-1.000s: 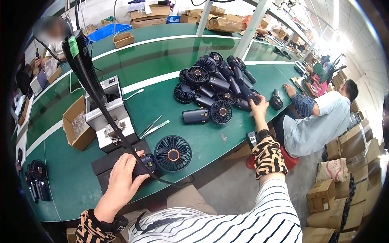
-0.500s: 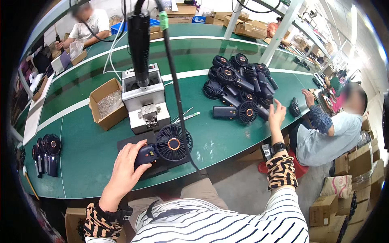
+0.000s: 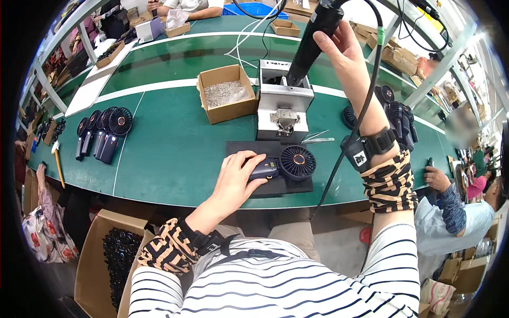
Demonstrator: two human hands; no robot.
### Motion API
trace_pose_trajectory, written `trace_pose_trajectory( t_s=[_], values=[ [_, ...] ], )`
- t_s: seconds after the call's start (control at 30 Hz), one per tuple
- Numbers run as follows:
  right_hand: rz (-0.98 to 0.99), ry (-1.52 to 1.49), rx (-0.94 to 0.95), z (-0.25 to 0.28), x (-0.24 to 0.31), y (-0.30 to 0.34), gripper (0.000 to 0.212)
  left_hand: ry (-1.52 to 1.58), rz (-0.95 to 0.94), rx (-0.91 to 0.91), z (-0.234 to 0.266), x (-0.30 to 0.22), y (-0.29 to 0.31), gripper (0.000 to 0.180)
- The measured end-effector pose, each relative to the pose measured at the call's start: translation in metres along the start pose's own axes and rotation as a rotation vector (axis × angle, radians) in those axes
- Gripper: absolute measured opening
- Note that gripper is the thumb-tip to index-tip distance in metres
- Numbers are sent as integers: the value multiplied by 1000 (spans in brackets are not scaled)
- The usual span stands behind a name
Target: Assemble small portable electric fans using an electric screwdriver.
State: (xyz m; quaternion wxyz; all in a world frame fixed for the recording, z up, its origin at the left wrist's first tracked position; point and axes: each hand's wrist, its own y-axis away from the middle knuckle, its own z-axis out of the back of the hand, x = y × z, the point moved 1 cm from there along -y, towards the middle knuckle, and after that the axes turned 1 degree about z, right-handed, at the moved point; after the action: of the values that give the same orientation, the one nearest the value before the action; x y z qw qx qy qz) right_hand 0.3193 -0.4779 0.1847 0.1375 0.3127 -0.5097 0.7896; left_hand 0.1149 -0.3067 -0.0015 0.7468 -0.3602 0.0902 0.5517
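So on my end the left hand (image 3: 236, 180) is resting on a small black fan (image 3: 286, 165), fingers curled down over its handle and pinning it flat on a dark mat (image 3: 275, 186) near the front edge of the green table (image 3: 169, 143). The fan's round grille faces up, just right of the fingers. The right hand (image 3: 344, 53) is up high, wrapped tight around a black driver (image 3: 315, 34) that hangs on a cable (image 3: 344, 153); the cable drops past the wrist and trails over the table edge. There's a black wrist strap (image 3: 371, 146) on that arm, and both forearms have tiger-striped sleeves. The driver's lower end sits over a grey metal fixture (image 3: 283, 103) standing right behind the mat; I can't tell if the tip actually touches it. Left of the fixture there's an open box (image 3: 228, 93) with a pile of little screws inside. A pair of tweezers (image 3: 318, 139) lies just right of the fixture. Over on the far left of the table a row of fans (image 3: 101, 135) lies side by side, and another heap of them (image 3: 395, 114) sits on the right, partly behind my right arm. A co-worker in a light blue shirt (image 3: 456, 217) is at the right end, one hand on the table edge. A carton (image 3: 108, 259) of dark parts stands on the floor at lower left.
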Motion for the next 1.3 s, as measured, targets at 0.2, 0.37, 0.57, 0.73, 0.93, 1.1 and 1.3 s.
trace_pose_trajectory(
  t_s=[0.2, 0.37, 0.57, 0.73, 0.93, 1.1, 1.3],
  values=[
    [-73, -300, -217, -34, 36, 34, 39, -67, -12, -37, -1, 0, -1, 53],
    [-144, -309, -310, -53, 22, 51, 61, -46, 58, 12, -6, -1, -8, 51],
    [-86, -339, -222, -60, 2, 47, 87, -64, 14, -9, -16, 3, -13, 51],
    [-53, -344, -241, -70, -11, 51, 89, -93, 3, -14, -15, 0, -11, 53],
    [-91, -359, -257, -67, -16, 59, 92, -106, 0, 0, -17, -1, -12, 53],
    [-48, -400, -191, -72, 1, 72, 85, -98, 20, -18, -18, 0, -13, 49],
    [-59, -346, -206, -72, 15, 78, 94, -62, 28, -1, -19, 3, -14, 48]
  ],
)
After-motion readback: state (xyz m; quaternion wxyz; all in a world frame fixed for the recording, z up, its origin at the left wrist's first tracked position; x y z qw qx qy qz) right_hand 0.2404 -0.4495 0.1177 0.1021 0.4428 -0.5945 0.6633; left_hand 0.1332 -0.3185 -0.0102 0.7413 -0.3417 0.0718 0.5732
